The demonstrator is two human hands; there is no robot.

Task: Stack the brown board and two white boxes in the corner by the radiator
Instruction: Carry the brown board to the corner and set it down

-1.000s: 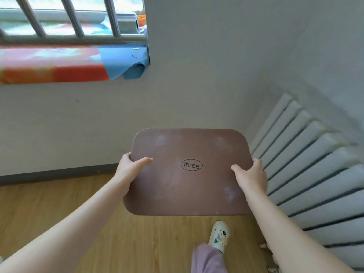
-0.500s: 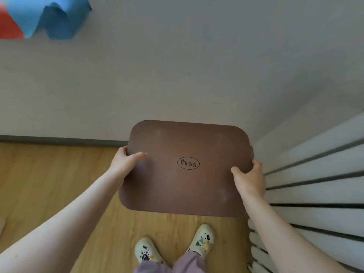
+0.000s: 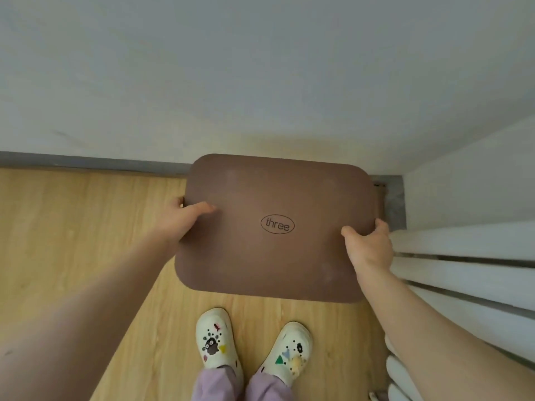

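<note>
Nearest, two pale clogs [image 3: 252, 341] planted on the wood floor [image 3: 72, 241], toes toward the corner. Above them, both forearms reaching forward.

Left hand [image 3: 182, 219] clamped on the board's left edge, thumb lying on top, fingers curled out of sight underneath. Right hand [image 3: 369, 246] clamped on the right edge the same way, thumb on top, fingers wrapped under the rim, knuckles just beside the radiator [image 3: 469, 270].

Between the hands, the board [image 3: 275, 227] held flat and roughly level, logo facing up. Judged still in the air above the floor, since both grips look loaded; cannot tell for certain whether its underside touches anything. Far edge overlapping the grey skirting [image 3: 86, 160] in view, right edge close to the radiator fins.

Beyond, the wall [image 3: 260, 68] and the corner itself, a small strip of grey floor edge showing past the board's far right corner.

Progress, as a judgement: early. Board over the corner but not yet set down and released. No white boxes in view, so both remain to be fetched and stacked.
</note>
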